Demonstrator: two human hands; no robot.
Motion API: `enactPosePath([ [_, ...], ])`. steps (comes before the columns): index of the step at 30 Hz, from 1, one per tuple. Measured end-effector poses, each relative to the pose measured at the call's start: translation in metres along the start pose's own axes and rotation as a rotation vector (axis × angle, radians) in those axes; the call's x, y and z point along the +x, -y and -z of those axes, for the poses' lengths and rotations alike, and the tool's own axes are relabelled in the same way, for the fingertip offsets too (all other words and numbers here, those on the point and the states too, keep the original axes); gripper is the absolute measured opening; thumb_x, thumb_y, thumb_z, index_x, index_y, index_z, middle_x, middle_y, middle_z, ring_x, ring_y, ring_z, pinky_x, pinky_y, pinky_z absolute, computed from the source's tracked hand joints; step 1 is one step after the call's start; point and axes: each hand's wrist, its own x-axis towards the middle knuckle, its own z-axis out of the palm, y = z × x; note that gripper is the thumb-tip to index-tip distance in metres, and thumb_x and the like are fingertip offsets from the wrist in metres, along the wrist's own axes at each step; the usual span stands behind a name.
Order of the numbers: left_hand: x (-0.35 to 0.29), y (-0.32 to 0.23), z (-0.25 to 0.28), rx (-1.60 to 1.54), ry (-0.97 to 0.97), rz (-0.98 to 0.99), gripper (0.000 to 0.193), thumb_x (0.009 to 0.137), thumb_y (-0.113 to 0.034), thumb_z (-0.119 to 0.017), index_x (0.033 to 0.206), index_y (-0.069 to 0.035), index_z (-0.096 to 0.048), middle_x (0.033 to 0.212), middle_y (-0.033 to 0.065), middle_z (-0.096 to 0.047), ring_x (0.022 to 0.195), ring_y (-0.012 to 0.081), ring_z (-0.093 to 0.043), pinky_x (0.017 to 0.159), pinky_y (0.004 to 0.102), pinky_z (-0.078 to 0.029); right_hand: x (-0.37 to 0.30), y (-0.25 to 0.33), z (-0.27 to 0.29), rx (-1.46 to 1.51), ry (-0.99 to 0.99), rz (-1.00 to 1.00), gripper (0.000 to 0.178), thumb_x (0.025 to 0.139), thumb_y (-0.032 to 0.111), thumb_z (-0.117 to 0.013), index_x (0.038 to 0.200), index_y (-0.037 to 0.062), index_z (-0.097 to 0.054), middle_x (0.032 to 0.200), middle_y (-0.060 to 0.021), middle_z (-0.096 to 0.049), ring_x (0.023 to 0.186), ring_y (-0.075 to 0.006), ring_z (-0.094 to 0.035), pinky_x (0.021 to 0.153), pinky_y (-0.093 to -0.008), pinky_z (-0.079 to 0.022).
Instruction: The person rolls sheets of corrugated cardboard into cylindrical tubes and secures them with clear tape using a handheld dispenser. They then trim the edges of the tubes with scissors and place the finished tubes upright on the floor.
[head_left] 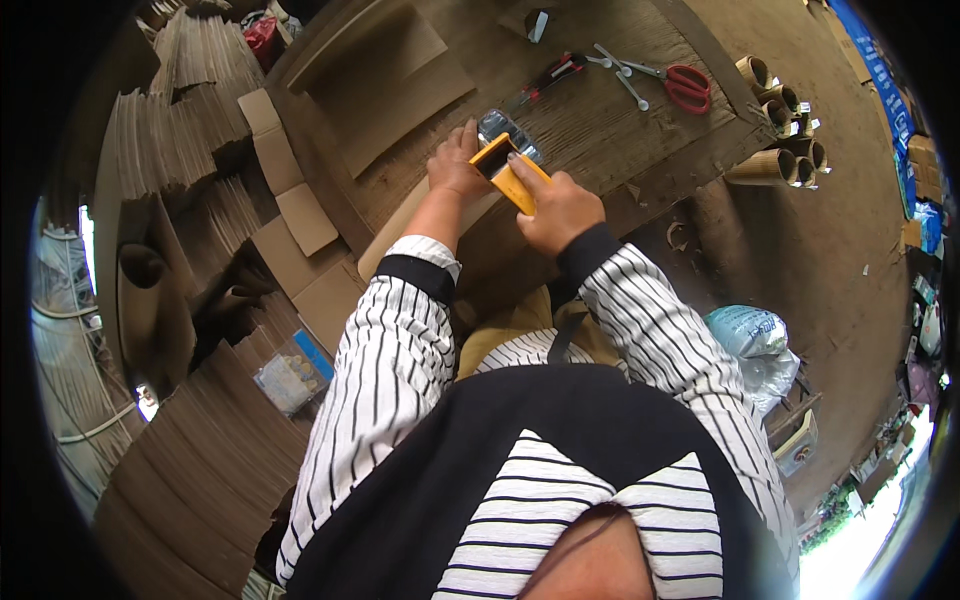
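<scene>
Head view: counter (610,155) carries a flat cardboard sheet (410,115) toward its far-left corner, probably leaving working room. My right hand (562,212) is clamped on the yellow dispenser (520,187) toward the counter's near edge, index finger extended, likely for control; forearm angled inward. My left hand (455,162) rests palm-down beside it; grip: cannot tell. Shiny clear piece (494,122) just beyond.
</scene>
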Motion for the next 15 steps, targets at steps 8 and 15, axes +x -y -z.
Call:
enactPosePath([
  [8, 0.010, -0.003, 0.042, -0.076, 0.200, 0.043, 0.123, 0.052, -0.048, -0.091, 0.154, -0.018, -0.028, 0.147, 0.0134, -0.045, 0.135, 0.0323, -0.046, 0.109, 0.0414, -0.043, -0.131, -0.060, 0.005, -0.034, 0.095, -0.109, 0.076, 0.069, 0.024, -0.075, 0.141, 0.0328, -0.052, 0.084, -0.0121, -0.055, 0.068, -0.0321, -0.064, 0.063, -0.0429, -0.055],
  [15, 0.061, 0.044, 0.034, -0.383, 0.393, -0.079, 0.120, 0.054, -0.039, -0.092, 0.153, -0.009, -0.030, 0.146, 0.0185, -0.046, 0.136, 0.0327, -0.045, 0.113, 0.0393, -0.037, -0.006, -0.069, -0.058, -0.096, 0.303, -0.185, 0.068, 0.079, 0.030, -0.072, 0.143, 0.0353, -0.048, 0.098, -0.0168, -0.063, 0.085, -0.0349, -0.068, 0.075, -0.0450, -0.056],
])
